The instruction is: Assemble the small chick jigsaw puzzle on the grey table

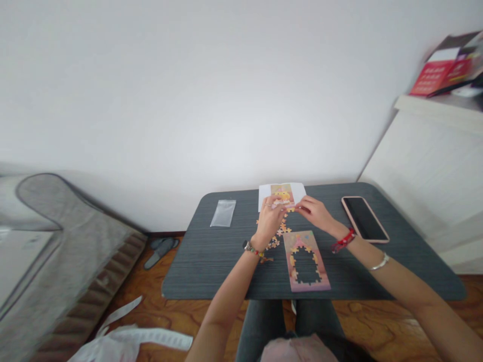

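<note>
Over the lower edge of a white sheet with a printed picture (pixel 301 190), my two hands meet at their fingertips. My left hand (pixel 269 218) is closed in a pinch at the left end of some small puzzle pieces (pixel 290 210). At the right end, the thumb and fingers of my right hand (pixel 315 212) pinch the same pieces. Loose puzzle pieces (pixel 283 228) lie scattered below and beside my left hand, partly hidden by it. Nearer to me is the puzzle frame (pixel 320 256), its pink border joined and its middle showing bare tabletop.
The dark grey table (pixel 211 261) stands against a white wall. A clear plastic bag (pixel 223 213) lies at its left, a phone in a pink case (pixel 365 219) at its right. A white cabinet (pixel 433 166) with red boxes (pixel 433 75) rises on the right. Slippers (pixel 160 251) are on the floor.
</note>
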The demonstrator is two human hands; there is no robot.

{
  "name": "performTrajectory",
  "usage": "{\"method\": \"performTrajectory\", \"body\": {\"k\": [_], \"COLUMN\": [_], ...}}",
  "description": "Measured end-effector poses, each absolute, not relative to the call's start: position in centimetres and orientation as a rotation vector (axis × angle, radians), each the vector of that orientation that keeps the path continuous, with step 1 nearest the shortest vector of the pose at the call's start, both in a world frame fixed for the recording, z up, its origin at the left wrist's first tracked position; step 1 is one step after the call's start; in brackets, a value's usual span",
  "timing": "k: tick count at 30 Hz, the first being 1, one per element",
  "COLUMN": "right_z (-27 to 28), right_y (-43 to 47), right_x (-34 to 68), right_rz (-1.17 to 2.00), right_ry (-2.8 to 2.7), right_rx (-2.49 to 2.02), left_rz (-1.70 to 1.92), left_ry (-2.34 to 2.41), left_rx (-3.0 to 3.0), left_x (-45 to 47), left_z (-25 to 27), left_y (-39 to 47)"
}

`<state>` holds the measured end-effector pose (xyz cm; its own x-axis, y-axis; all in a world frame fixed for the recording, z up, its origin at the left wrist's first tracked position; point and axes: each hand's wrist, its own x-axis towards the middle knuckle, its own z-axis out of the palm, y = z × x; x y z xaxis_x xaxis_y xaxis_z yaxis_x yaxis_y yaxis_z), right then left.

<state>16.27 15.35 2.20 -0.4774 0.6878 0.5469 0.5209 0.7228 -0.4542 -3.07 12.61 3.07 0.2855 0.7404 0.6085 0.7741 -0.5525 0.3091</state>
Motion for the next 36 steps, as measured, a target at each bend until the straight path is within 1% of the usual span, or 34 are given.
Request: {"method": "performTrajectory", "body": {"k": [17, 28, 36], "right_z": [2.2, -2.8, -4.0], "right_y": [13.7, 8.1, 7.6], "right_x": [17.1, 19.2, 19.2], "right_rz": [0.297, 0.537, 0.565], "right_ry": [-2.282, -2.410, -2.417], "right_rx": [-0.917, -1.017, -1.076], "left_rz": [-1.103, -0.879, -0.847], "left_ry": [-1.484, -1.566, -1.656], "left_rx": [-2.541, -2.805, -2.748], "left_x": [-2.7, -0.9, -0.2], "left_z": [2.6, -1.4, -2.1], "left_y": [11.1, 5.6, 5.1]}}
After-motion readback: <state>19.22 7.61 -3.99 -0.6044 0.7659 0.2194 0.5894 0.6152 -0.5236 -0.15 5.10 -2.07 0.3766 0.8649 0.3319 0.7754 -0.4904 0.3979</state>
